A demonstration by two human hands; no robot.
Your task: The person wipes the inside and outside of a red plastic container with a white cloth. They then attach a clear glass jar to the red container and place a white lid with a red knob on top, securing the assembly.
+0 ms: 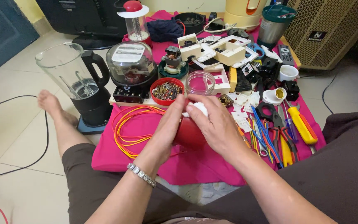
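Both hands are working at frame centre over a pink cloth (pixel 212 166). Left hand (pixel 167 126) and right hand (pixel 216 124) are closing around a red rounded object (pixel 189 133), gripping it from either side. Right-hand fingers (pixel 199 101) are curling over the top, pressing a small white piece (pixel 196 108) onto it; what that piece is, cannot tell. Left wrist is wearing a silver bracelet (pixel 141 175).

At 9 o'clock of the hands, orange and yellow wire loops (pixel 125 128) are lying on the cloth. At 12 o'clock, a red bowl of screws (pixel 167 90) and a clear jar (pixel 200 83) are sitting just beyond the fingertips. At 3 o'clock, a yellow-handled screwdriver (pixel 302 125) is lying among loose tools. At 10 o'clock, a blender jug on a black base (pixel 79 83) is standing on the floor tiles, near a bare foot (pixel 50 104).
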